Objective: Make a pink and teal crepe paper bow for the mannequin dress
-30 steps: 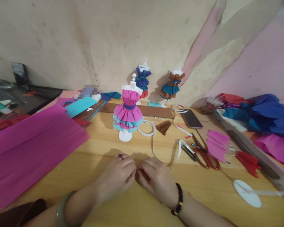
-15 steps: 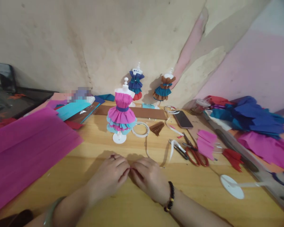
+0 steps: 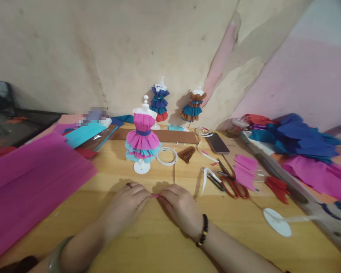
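Between my fingertips, low over the wooden table, is a small narrow pink strip. My left hand pinches its left end and my right hand pinches the other end; most of the strip is hidden by the fingers. Just behind my hands stands a small white dress form wearing a pink and light blue ruffled dress with a dark blue waistband. A roll of white tape and a brown fringed piece lie to the right of it.
Red-handled scissors, small snips and a phone lie at the right. A fallen white stand is nearer. Large pink paper covers the left. Two dressed forms stand by the wall.
My hands have moved slightly apart, so more of the pink strip shows between them. The whole view has shifted a little, with the objects appearing further left.
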The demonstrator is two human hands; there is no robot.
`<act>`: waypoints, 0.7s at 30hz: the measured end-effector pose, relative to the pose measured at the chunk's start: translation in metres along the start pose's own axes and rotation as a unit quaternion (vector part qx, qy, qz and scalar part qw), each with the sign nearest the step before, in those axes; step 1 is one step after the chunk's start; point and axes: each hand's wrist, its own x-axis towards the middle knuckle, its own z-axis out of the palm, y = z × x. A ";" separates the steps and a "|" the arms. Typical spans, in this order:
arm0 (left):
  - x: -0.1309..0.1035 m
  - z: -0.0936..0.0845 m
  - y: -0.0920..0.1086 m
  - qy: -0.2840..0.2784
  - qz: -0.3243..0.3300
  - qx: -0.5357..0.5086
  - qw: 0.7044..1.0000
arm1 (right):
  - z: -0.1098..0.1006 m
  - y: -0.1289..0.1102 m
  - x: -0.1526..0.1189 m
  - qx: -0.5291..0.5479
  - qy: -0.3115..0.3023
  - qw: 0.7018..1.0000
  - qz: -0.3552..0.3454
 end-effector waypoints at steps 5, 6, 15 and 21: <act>-0.001 -0.002 -0.003 -0.003 -0.026 -0.020 0.999 | 0.001 0.001 -0.001 -0.001 -0.002 1.000 0.018; -0.001 -0.002 -0.005 0.000 -0.031 -0.023 0.999 | 0.001 0.001 -0.001 -0.001 0.002 1.000 0.024; -0.002 0.006 -0.014 0.005 -0.023 -0.031 0.999 | 0.003 0.007 -0.007 0.003 0.000 1.000 0.016; -0.006 0.007 -0.014 0.023 -0.027 -0.027 0.999 | 0.009 0.017 -0.008 -0.027 0.032 0.998 -0.038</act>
